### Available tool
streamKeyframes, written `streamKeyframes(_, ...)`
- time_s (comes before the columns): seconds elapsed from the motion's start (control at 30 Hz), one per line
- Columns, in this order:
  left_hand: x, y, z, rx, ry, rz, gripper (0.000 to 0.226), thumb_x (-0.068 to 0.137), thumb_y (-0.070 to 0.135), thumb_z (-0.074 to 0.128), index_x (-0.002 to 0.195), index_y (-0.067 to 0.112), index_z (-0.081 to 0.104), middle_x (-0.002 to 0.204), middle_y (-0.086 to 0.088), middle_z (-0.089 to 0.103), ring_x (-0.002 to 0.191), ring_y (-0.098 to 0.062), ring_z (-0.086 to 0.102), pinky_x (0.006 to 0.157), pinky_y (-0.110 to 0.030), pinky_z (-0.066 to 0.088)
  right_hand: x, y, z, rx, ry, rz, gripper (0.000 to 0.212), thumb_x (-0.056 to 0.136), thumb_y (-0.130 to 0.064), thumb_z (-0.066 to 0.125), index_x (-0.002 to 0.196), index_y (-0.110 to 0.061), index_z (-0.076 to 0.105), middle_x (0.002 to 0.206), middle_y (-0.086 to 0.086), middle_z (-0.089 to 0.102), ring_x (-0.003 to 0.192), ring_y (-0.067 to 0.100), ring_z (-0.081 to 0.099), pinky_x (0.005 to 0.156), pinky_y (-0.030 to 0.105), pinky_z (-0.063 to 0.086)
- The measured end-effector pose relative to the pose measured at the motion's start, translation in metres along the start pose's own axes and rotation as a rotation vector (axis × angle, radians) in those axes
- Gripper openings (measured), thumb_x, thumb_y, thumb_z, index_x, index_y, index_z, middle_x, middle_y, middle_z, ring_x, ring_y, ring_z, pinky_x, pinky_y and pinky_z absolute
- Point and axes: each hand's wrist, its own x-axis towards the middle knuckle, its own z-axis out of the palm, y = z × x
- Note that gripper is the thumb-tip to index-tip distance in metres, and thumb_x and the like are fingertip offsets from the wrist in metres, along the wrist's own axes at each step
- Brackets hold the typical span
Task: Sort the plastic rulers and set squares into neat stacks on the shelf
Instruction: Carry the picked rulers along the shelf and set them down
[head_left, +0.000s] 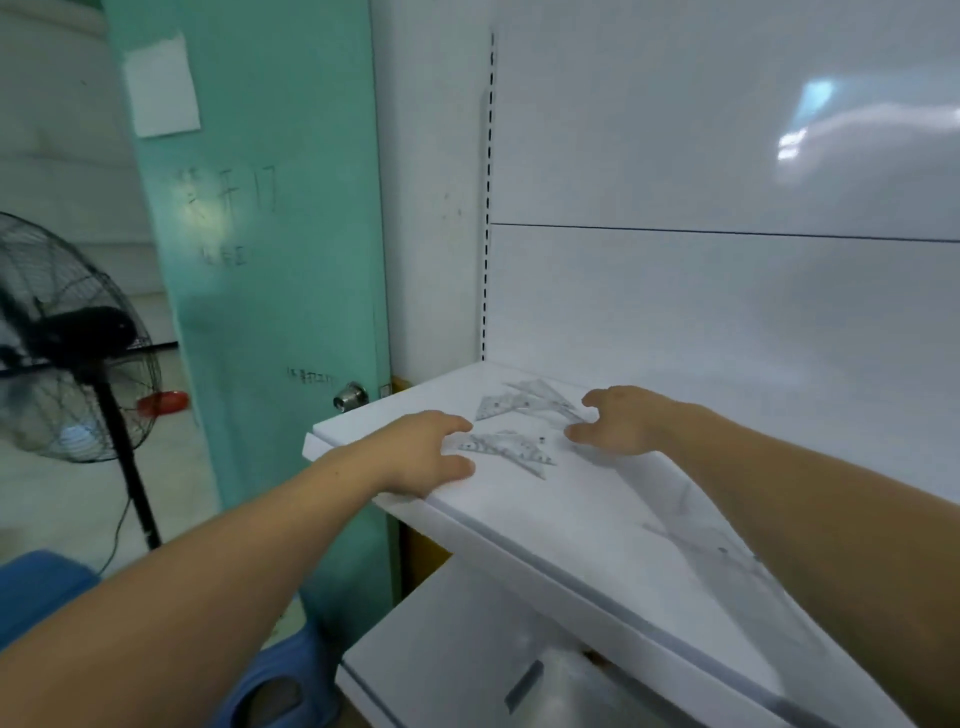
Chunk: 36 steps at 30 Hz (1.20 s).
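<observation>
Setting: white metal shelf (597, 525) is standing against a white back panel, with a teal door (270, 291) and a black floor fan (67, 338) off to the left.
Left hand: left hand (426, 452) is resting at the shelf's left end, fingers spread and empty, its fingertips just touching the nearest clear set square (511, 451).
Loose pieces: several more transparent set squares (524, 405) are lying overlapped and unaligned farther back, between the two hands.
Right hand: right hand (618, 421) is hovering with fingers parted, gripping nothing, right beside that back group.
Near right: another clear ruler (717, 545) seems to be lying under the right forearm; its outline is faint.
Step in hand: probably gathering the triangles.
Doing it well: sliding matching shapes together flat, squaring their long edges, and lifting by an edge, since thin clear plastic is likely clinging to the smooth shelf.
</observation>
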Motion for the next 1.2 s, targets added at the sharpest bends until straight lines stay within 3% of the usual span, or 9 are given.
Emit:
streamKeyframes(0.1,0.036,-0.008,0.005,0.024,-0.046,0.073,0.060,0.090,0.053,0.050,0.144,0.038,0.031,0.154,0.012,0.024,0.141,-0.013,0.024,0.116,-0.033,0.017,0.046,-0.004,0.007,0.050,0.022,0.012,0.062,0.090,-0.060,0.040,0.136,-0.019,0.042,0.143,0.006,0.043,0.129,0.026,0.042,0.102,0.035,0.036)
streamKeyframes(0.2,0.060,-0.018,0.005,0.042,-0.062,0.149,0.053,0.089,0.056,0.048,0.139,0.038,0.041,0.150,0.014,0.034,0.137,-0.011,0.029,0.115,-0.037,0.021,0.082,-0.007,0.013,0.123,-0.022,0.033,0.072,0.091,-0.062,0.035,0.149,-0.022,0.023,0.154,0.005,0.029,0.139,0.026,0.030,0.111,0.037,0.028)
streamKeyframes(0.27,0.073,-0.024,0.001,0.011,-0.039,0.212,0.040,0.088,0.052,0.054,0.124,0.034,0.058,0.133,0.013,0.051,0.124,-0.010,0.044,0.107,-0.033,0.032,0.095,-0.011,0.013,0.118,-0.018,0.026,0.063,0.094,-0.056,0.037,0.145,-0.018,0.033,0.150,0.008,0.036,0.135,0.027,0.036,0.107,0.035,0.029)
streamKeyframes(0.37,0.087,-0.030,-0.005,-0.027,-0.021,0.260,0.025,0.085,0.047,0.062,0.104,0.032,0.065,0.103,0.019,0.053,0.102,-0.005,0.051,0.087,-0.021,0.038,0.105,-0.018,0.007,0.107,0.068,0.016,0.040,0.091,-0.042,0.052,0.112,-0.010,0.061,0.119,0.010,0.062,0.108,0.025,0.055,0.088,0.031,0.042)
streamKeyframes(0.5,0.099,-0.034,-0.007,-0.130,-0.023,0.275,0.025,0.079,0.044,0.070,0.098,0.029,0.064,0.092,0.018,0.056,0.086,-0.003,0.054,0.072,-0.015,0.041,0.099,-0.023,0.002,0.136,0.068,0.078,0.031,0.083,-0.024,0.062,0.107,-0.006,0.067,0.115,0.009,0.064,0.104,0.024,0.059,0.085,0.028,0.046)
streamKeyframes(0.63,0.106,-0.040,-0.004,-0.288,-0.023,0.294,0.019,0.078,0.035,0.074,0.089,0.023,0.065,0.085,0.009,0.065,0.077,-0.006,0.059,0.071,-0.019,0.047,0.074,-0.031,0.001,0.174,0.079,0.230,0.044,0.088,-0.019,0.059,0.130,-0.009,0.053,0.135,0.008,0.049,0.120,0.024,0.049,0.091,0.023,0.038)
streamKeyframes(0.9,0.107,-0.046,-0.004,-0.469,-0.030,0.334,0.011,0.081,0.019,0.069,0.077,0.012,0.062,0.087,-0.006,0.066,0.074,-0.020,0.057,0.066,-0.031,0.046,0.028,-0.041,0.003,0.344,0.155,0.497,0.032,0.086,-0.013,0.059,0.111,0.006,0.065,0.116,0.021,0.063,0.097,0.028,0.061,0.094,0.038,0.050)
streamKeyframes(1.03,0.103,-0.047,-0.004,-0.621,-0.040,0.296,0.015,0.082,0.011,0.067,0.080,0.017,0.054,0.074,-0.005,0.063,0.062,-0.018,0.053,0.056,-0.028,0.041,0.007,-0.039,0.003,0.511,0.240,0.596,0.028,0.083,-0.010,0.064,0.107,0.003,0.067,0.107,0.016,0.067,0.091,0.025,0.061,0.089,0.035,0.050)
streamKeyframes(1.2,0.097,-0.047,-0.007,-0.664,-0.034,0.302,0.012,0.089,0.006,0.057,0.084,0.016,0.054,0.081,-0.008,0.062,0.060,-0.011,0.057,0.056,-0.021,0.042,-0.013,-0.035,-0.004,0.614,0.284,0.646,0.022,0.085,-0.009,0.059,0.103,0.001,0.067,0.103,0.015,0.069,0.078,0.023,0.062,0.076,0.032,0.050)
